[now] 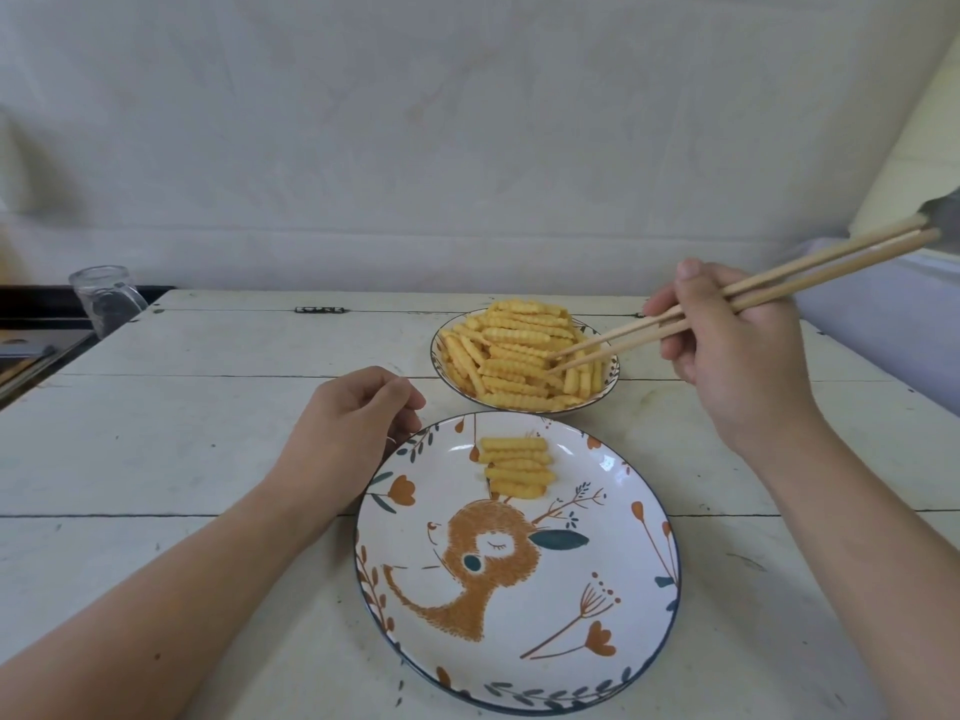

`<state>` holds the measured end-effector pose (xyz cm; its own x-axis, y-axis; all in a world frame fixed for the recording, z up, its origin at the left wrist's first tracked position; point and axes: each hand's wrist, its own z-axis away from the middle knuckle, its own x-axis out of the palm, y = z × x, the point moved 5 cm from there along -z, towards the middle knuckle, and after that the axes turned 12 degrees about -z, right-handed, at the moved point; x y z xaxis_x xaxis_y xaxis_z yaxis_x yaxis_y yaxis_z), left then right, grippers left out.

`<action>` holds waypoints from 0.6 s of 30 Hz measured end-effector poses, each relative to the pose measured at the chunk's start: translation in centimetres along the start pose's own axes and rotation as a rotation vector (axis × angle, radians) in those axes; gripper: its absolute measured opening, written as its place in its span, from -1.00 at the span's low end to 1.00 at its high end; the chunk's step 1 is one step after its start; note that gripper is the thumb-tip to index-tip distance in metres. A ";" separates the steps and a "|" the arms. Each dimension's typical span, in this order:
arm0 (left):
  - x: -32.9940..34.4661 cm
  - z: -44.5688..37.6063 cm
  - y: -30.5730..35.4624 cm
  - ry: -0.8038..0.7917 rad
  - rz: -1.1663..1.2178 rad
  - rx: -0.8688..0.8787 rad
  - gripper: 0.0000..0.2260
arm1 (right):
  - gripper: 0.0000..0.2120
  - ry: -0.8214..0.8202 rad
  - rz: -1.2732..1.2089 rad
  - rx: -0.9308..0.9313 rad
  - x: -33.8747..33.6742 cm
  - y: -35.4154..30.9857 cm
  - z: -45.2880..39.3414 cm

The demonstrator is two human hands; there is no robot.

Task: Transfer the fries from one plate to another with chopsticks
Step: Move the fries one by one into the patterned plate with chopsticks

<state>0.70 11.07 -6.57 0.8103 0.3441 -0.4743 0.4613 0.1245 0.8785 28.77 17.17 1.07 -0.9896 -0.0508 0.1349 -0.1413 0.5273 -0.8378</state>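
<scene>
The white-painted, worn wooden plank table [197,449] carried two dishes. A large round ceramic plate with a deer and flower pattern [519,615] sat nearest the camera. Just beyond it stood a smaller round bowl-like plate with a leaf-patterned rim [440,356]; contact between the two rims could not be determined. The left hand [353,423] rested on the table beside the large plate's far-left rim.

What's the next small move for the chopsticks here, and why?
Probably close the chopsticks on one fry: the right hand has their tips down in the heaped pile, slightly parted, with nothing lifted yet, and the deer plate holds only a few fries.
</scene>
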 end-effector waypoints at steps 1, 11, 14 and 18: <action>0.0 0.0 0.0 -0.001 -0.004 0.001 -0.72 | -0.62 0.003 0.027 -0.008 -0.2 0.2 -0.1; 0.0 0.1 0.0 0.004 -0.001 -0.009 -0.72 | -0.61 -0.104 0.051 0.096 1.1 2.9 0.8; 0.0 0.0 0.1 0.002 -0.005 -0.008 -0.72 | -0.56 -0.092 0.041 0.126 1.2 3.3 0.7; 0.1 0.0 0.1 -0.001 -0.013 -0.002 -0.72 | -0.51 -0.035 0.005 0.146 0.8 3.5 0.5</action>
<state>0.77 11.14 -6.55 0.8046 0.3420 -0.4854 0.4709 0.1303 0.8725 27.44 18.58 -1.99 -0.9903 -0.0796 0.1139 -0.1363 0.3983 -0.9070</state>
